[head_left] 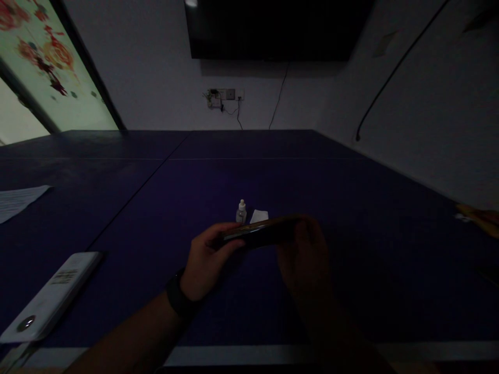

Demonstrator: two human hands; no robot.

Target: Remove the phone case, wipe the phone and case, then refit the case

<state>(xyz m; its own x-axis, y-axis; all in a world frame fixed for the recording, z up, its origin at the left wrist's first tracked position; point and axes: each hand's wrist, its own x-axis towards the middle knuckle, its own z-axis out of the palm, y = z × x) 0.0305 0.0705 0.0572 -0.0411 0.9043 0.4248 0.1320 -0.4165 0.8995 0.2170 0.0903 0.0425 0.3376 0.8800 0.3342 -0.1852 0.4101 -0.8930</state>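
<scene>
My left hand (206,259) and my right hand (306,254) hold a dark smartphone (257,232) between them, tilted and seen edge-on above the table. The right hand lies in deep shadow, so its fingers are hard to make out. Just beyond the phone, a small dropper bottle (241,213) with a white cap stands upright on the dark blue table (218,179). A folded white wipe (259,216) lies beside the bottle, partly hidden by the phone. A black band (179,296) circles my left wrist.
A white rectangular box (50,296) lies near the table's front left, and a sheet of paper (19,202) lies at the left edge. Something orange (477,218) lies at the right edge. Behind the table, cables hang from a wall socket panel (224,96) below a wall-mounted screen (273,28).
</scene>
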